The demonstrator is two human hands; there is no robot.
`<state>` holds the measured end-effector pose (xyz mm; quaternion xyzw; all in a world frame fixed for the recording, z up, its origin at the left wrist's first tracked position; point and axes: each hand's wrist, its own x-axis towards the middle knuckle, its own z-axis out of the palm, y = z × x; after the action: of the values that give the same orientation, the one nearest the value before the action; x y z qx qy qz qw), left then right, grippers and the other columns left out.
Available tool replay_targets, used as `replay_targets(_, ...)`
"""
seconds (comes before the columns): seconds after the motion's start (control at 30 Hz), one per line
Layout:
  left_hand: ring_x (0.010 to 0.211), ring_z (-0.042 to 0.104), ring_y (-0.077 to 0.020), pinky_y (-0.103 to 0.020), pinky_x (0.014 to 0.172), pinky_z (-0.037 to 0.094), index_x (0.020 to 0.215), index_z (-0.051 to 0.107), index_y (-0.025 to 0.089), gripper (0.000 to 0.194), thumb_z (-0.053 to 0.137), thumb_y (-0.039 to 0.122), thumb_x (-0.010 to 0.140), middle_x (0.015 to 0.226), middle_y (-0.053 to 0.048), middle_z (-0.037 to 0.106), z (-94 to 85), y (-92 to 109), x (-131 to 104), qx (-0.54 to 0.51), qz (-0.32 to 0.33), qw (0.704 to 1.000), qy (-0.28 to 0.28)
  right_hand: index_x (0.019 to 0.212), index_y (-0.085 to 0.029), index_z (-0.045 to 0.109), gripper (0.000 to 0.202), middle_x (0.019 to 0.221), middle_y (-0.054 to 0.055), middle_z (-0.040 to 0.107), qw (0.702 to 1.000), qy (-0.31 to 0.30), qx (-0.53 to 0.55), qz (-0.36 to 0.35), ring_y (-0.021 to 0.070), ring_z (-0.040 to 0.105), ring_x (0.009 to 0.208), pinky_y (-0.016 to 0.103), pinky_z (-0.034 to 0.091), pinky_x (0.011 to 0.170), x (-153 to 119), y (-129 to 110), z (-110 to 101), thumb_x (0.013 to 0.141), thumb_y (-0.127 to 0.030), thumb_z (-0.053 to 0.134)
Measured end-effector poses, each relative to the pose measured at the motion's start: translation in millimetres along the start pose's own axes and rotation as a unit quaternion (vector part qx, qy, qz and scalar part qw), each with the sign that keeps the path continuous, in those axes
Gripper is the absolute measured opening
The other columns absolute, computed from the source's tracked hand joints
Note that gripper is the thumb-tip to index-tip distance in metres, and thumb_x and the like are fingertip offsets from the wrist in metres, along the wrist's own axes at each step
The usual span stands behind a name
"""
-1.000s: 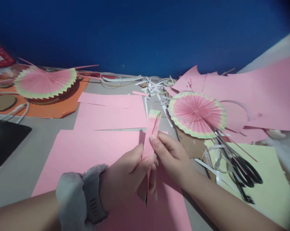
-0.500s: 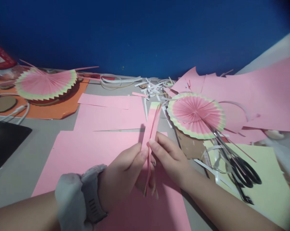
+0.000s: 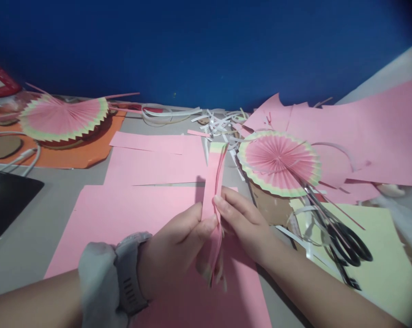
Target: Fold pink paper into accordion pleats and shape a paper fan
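A narrow stack of folded pink paper (image 3: 214, 175) with pale green ends stands upright between my two hands. My left hand (image 3: 182, 237) is closed on its left side, thumb across the front face. Thumb and fingers of my right hand (image 3: 243, 223) pinch its right edge at mid-height. The layers part slightly along that edge. Below the thumbs, fingertips and the lower green end show partly behind the stack. Underneath lies a large pink sheet (image 3: 113, 214). A grey watch (image 3: 132, 273) and a grey cloth band (image 3: 98, 278) are on my left wrist.
Pleated pink-and-green paper fans lie at right (image 3: 277, 159) and left (image 3: 65, 118). Black-handled scissors (image 3: 349, 243) rest on a pale green sheet (image 3: 380, 255). White paper scraps (image 3: 219, 125) are piled at the back. A black device (image 3: 11, 200) with a white cable lies left, before a blue wall (image 3: 206, 54).
The folded paper has turned and tilted a little, showing more of its front face. My left thumb has slid slightly right across it; both hands keep their hold.
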<state>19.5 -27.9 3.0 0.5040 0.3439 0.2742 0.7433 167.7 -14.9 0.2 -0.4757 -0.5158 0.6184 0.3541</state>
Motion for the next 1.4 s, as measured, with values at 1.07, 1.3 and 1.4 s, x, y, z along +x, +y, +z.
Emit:
replay_targets(1.07,0.036,0.03,-0.0058,-0.023,0.044,0.05,0.063,0.038,0.019,0.038,0.032,0.043,0.092,0.046,0.009,0.031,5.7,-4.4,3.3,-0.015,-0.036,0.998,0.059,0.061,-0.018,0.046,0.034,0.05,-0.007,0.038,0.996,0.02,0.076,-0.042,0.0052,0.029,0.042,0.018,0.03,0.043,2.2,5.3,2.9,0.089,-0.037,0.048)
replay_targets(1.3,0.039,0.033,-0.0067,-0.022,0.043,0.048,0.065,0.037,0.02,0.037,0.027,0.042,0.094,0.049,0.008,0.031,4.3,-8.3,-0.1,0.032,-0.018,0.998,0.046,0.062,-0.019,0.047,0.033,0.047,-0.008,0.032,0.995,0.009,0.086,-0.046,0.0056,0.024,0.04,0.018,0.026,0.039,1.7,5.5,3.6,0.09,-0.035,0.046)
replay_targets(1.4,0.038,0.032,-0.0064,-0.023,0.043,0.048,0.066,0.037,0.02,0.037,0.027,0.041,0.094,0.049,0.008,0.031,3.5,-9.9,-0.6,0.031,-0.017,0.999,0.04,0.064,-0.019,0.05,0.031,0.05,-0.007,0.035,0.996,0.005,0.064,-0.064,0.0059,0.031,0.043,0.018,0.031,0.044,1.8,3.7,3.4,0.091,-0.033,0.045)
